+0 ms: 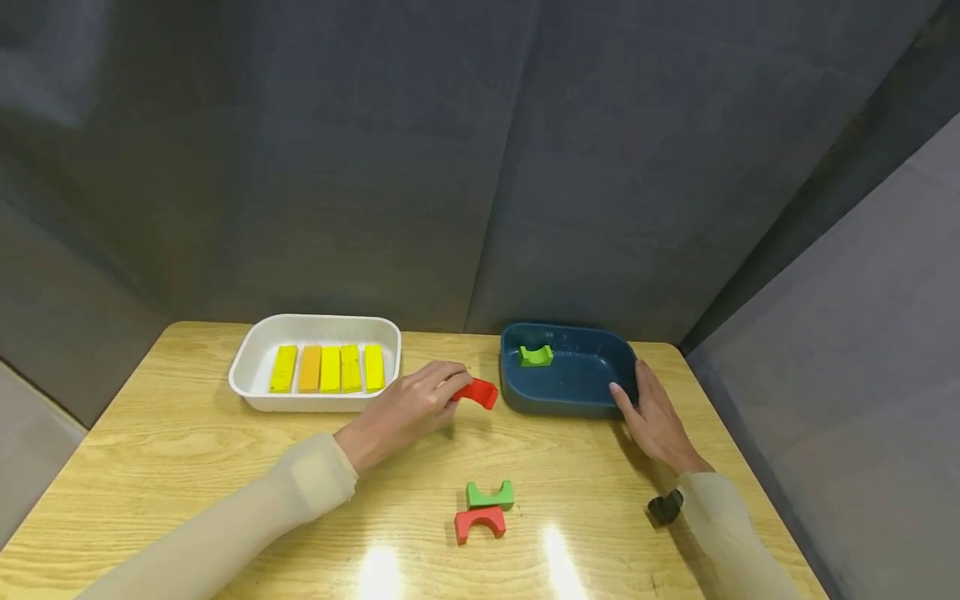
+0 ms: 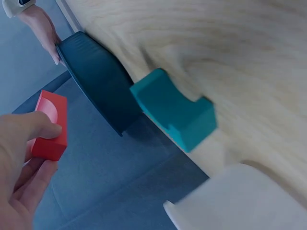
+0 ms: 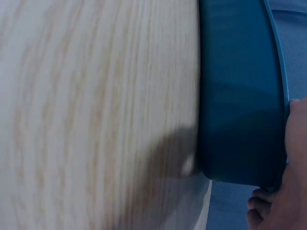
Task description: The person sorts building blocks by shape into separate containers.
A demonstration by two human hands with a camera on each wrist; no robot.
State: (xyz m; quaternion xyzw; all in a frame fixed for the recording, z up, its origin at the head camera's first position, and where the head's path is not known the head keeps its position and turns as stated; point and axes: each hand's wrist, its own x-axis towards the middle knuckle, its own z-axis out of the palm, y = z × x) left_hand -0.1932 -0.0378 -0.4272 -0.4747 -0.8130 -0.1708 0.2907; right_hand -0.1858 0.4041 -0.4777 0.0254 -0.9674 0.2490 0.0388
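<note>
My left hand pinches a red arched block between thumb and fingers, just left of the dark blue tray. In the left wrist view the same block is raised above the table. My right hand lies against the tray's near right corner, thumb at the front side and fingers fairly straight along the right side. Inside that tray sits a light green arched block. A teal-looking arched block shows between the two trays in the left wrist view; the left hand mostly hides that spot in the head view.
A white tray at the left holds several yellow blocks and one orange block. Nearer to me, a green arched block and a red arched block stand together on the wooden table. Grey curtains hang behind.
</note>
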